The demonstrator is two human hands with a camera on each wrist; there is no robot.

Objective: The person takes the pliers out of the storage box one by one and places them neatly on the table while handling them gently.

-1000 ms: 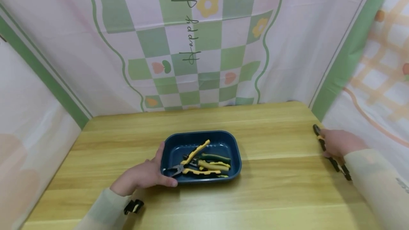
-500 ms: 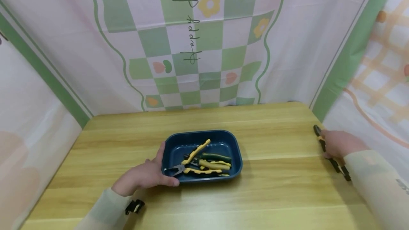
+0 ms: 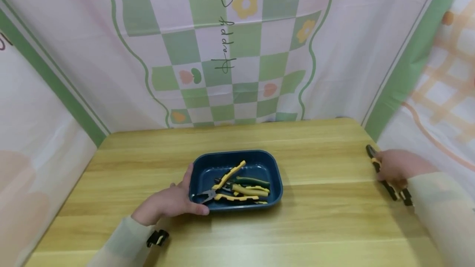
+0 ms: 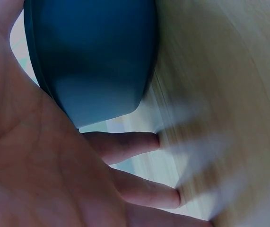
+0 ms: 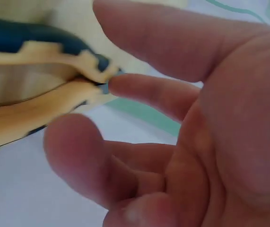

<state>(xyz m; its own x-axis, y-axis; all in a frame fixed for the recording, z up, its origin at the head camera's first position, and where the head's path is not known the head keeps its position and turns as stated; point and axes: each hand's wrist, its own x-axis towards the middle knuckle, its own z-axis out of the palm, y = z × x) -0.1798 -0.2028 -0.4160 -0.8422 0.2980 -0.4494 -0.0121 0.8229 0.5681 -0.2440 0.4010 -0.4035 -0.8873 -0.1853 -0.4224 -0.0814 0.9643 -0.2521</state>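
A pair of black-and-yellow pliers (image 3: 389, 176) lies at the right edge of the wooden table (image 3: 319, 217), nose pointing away from the person, and the right hand (image 3: 395, 166) lies over its middle. In the right wrist view the fingers (image 5: 144, 97) curl about the yellow-and-dark handles (image 5: 40, 99) and one fingertip touches them; whether the grip has fully closed cannot be told from either view. Well apart from it, at the middle of the table, stands a dark blue tray (image 3: 272, 162). The left hand (image 3: 168, 203) holds the tray's near left corner, thumb along the front wall and a finger up the left side; the left wrist view shows the palm (image 4: 35, 161) against the tray's outer wall (image 4: 97, 56), with two fingers (image 4: 125, 144) extended beneath it toward the tabletop. Inside the tray lie several pliers (image 3: 237, 186) with yellow and dark green handles, overlapping, one metal nose pointing to the left wall. A black-and-yellow strap (image 3: 157, 238) shows at the left sleeve. The backdrop cloth (image 3: 222, 32) behind the table carries green and white checks, flowers and script printed sideways, of which the word "Happy" (image 3: 224, 48) can be read; the remainder is cut off at the top edge.
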